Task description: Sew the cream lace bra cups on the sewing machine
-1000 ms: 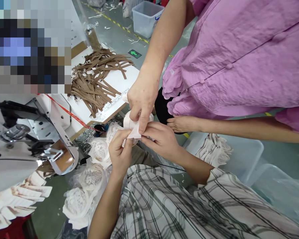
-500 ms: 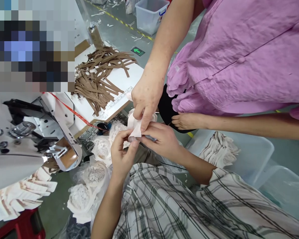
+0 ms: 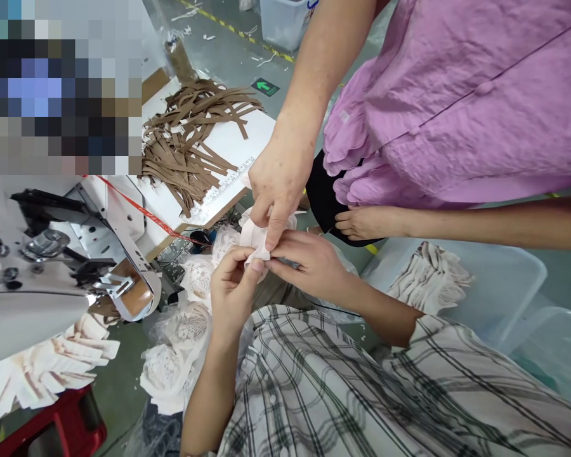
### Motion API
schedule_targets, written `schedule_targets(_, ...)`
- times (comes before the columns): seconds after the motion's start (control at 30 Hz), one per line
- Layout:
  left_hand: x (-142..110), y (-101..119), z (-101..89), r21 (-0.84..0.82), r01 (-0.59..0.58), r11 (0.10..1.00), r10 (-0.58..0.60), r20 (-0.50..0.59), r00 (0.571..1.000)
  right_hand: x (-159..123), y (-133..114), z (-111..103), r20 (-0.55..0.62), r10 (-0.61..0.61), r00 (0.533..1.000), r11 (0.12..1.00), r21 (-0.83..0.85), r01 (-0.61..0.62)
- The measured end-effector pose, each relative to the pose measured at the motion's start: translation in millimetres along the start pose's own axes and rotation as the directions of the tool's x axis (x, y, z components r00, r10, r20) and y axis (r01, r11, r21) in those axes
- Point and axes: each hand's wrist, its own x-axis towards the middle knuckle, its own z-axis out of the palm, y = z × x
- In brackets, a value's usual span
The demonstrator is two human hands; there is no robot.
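Between my two hands is a pale pink fabric piece (image 3: 254, 236), apparently part of a bra. The fingers and thumb of my left hand (image 3: 232, 282) pinch its folded lower edge. Right beside it, my right hand (image 3: 314, 263) grips the same edge with closed fingertips. A co-worker's hand (image 3: 283, 168) reaches down from above, its index finger pressing on the fabric next to my right fingertips. Below and left of my left hand hang white lace bra cups (image 3: 190, 327) in a string. Folds and fingers hide part of the held edge.
A sewing machine (image 3: 47, 244) stands at the left. Brown strips (image 3: 185, 149) lie on the white table (image 3: 240, 143) near a printed ruler. Clear plastic bins (image 3: 528, 279) are at the right, one with stacked fabric (image 3: 433, 279). The co-worker's other hand (image 3: 361, 223) hangs near a black cloth.
The view has shifted slightly. My fingers have folded the fabric's lower edge more tightly. The co-worker's finger stays on the piece.
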Motion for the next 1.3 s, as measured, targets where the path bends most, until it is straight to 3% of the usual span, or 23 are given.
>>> schedule_targets(0.27, 2, -4, 3.0, -0.073, 0.010, 0.997, -0.012, -0.023, 1.000, 2, -1, 0, 0.007, -0.006, 1.000, 1.000, 0.011, 0.006)
schedule_targets(0.53, 4, -10, 1.2, -0.086, 0.114, 0.990, -0.116, -0.012, 0.993, 5, -3, -1, 0.021, 0.046, 0.999, 0.997, 0.063, -0.048)
schedule_targets(0.6, 3, -9, 0.7, 0.029, 0.012, 1.000, -0.010, -0.055, 0.998, 5, -5, 0, 0.012, 0.071, 0.997, 0.994, 0.081, -0.072)
schedule_targets(0.67, 0, -7, -1.1, 0.283, -0.200, 0.938, 0.241, -0.119, 0.963, 5, -6, 1, -0.004, 0.093, 0.996, 0.990, 0.104, -0.092)
schedule_targets(0.73, -5, -4, -3.6, 0.519, -0.378, 0.767, 0.469, -0.051, 0.882, 5, -7, 1, -0.020, 0.104, 0.994, 0.987, 0.122, -0.101)
schedule_targets(0.8, -9, -2, -5.5, 0.586, -0.453, 0.672, 0.519, 0.064, 0.852, 4, -7, 2, -0.013, 0.088, 0.996, 0.988, 0.130, -0.085)
schedule_targets(0.87, -9, -1, -6.1, 0.543, -0.416, 0.729, 0.431, 0.108, 0.896, 3, -8, 3, 0.039, 0.023, 0.999, 0.987, 0.161, -0.029)
schedule_targets(0.93, -7, -1, -5.9, 0.470, -0.292, 0.833, 0.289, 0.081, 0.954, 2, -8, 5, 0.092, -0.033, 0.995, 0.980, 0.197, 0.014)
schedule_targets(1.03, 0, -1, -7.7, 0.338, -0.091, 0.937, 0.077, 0.056, 0.995, -1, -8, 8, 0.080, 0.031, 0.996, 0.979, 0.197, -0.046)
schedule_targets(1.17, 10, 8, -18.9, 0.231, 0.106, 0.967, -0.147, 0.168, 0.975, -2, -4, 2, -0.054, 0.128, 0.990, 0.983, 0.136, -0.119)
schedule_targets(1.3, 16, 21, -35.5, 0.136, 0.236, 0.962, -0.267, 0.297, 0.917, 9, 0, -10, 0.049, -0.057, 0.997, 0.998, -0.004, 0.057)
